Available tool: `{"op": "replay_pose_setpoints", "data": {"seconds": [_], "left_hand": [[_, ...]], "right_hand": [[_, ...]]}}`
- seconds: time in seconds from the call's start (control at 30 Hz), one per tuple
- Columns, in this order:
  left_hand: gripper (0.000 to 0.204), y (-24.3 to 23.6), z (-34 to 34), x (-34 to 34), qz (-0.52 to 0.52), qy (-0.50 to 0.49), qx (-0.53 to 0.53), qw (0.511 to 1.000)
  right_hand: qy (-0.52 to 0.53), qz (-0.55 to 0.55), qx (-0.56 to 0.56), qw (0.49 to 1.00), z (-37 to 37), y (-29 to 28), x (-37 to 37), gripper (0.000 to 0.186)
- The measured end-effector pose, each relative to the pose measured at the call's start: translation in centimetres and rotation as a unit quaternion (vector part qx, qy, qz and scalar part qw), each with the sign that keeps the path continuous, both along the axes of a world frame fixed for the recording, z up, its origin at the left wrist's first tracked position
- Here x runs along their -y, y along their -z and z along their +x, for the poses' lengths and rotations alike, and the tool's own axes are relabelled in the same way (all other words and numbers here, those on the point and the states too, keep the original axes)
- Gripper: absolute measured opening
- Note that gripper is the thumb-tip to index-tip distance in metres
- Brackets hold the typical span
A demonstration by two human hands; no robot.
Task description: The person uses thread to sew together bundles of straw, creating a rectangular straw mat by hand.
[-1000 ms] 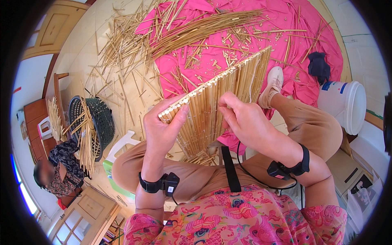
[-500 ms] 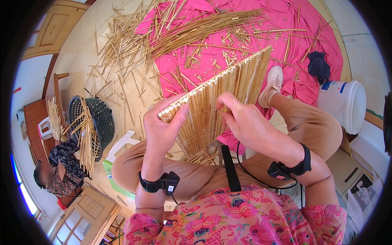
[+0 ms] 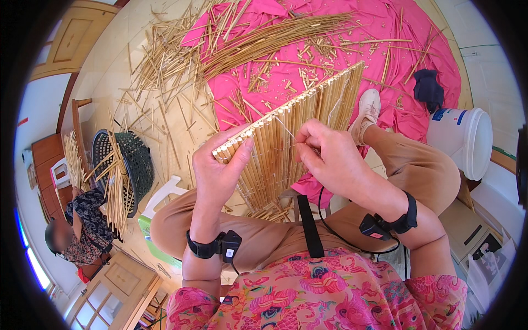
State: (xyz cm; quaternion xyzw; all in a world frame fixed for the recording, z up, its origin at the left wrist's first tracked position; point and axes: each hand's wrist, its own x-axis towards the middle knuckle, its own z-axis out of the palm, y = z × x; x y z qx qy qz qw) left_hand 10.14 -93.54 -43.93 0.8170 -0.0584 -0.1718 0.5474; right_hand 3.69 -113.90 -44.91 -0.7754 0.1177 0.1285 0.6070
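Note:
A mat of tan reed stalks, bound side by side with white thread, stands tilted in front of my lap. My left hand grips its near left corner, thumb over the front and fingers behind. Close to the mat's front face, my right hand is closed in a pinch on a white thread. That thread runs taut from the mat's upper edge to my fingertips. Another loose strand hangs over the mat farther right. Whether a needle is in the pinch, I cannot tell.
Pink cloth covers the floor ahead, with a long reed bundle and cut bits on it. A dark basket of stalks stands at left, near a seated person. At right is a white bucket.
My right hand has drawn back slightly from the mat toward me and right, pulling the thread out taut. My left hand keeps its hold in the same place.

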Motion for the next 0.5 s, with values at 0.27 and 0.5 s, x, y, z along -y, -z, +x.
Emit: {"op": "replay_pose_setpoints", "data": {"seconds": [0.27, 0.5], "left_hand": [[0.028, -0.2, 0.0, 0.1, 0.013, -0.017, -0.016, 1.000], [0.028, 0.3, 0.0, 0.0, -0.002, -0.017, 0.003, 1.000]], "right_hand": [[0.000, -0.012, 0.013, 1.000, -0.2, -0.8, -0.2, 0.014], [-0.019, -0.031, 0.035, 0.999, -0.1, -1.3, 0.0, 0.015]]}}
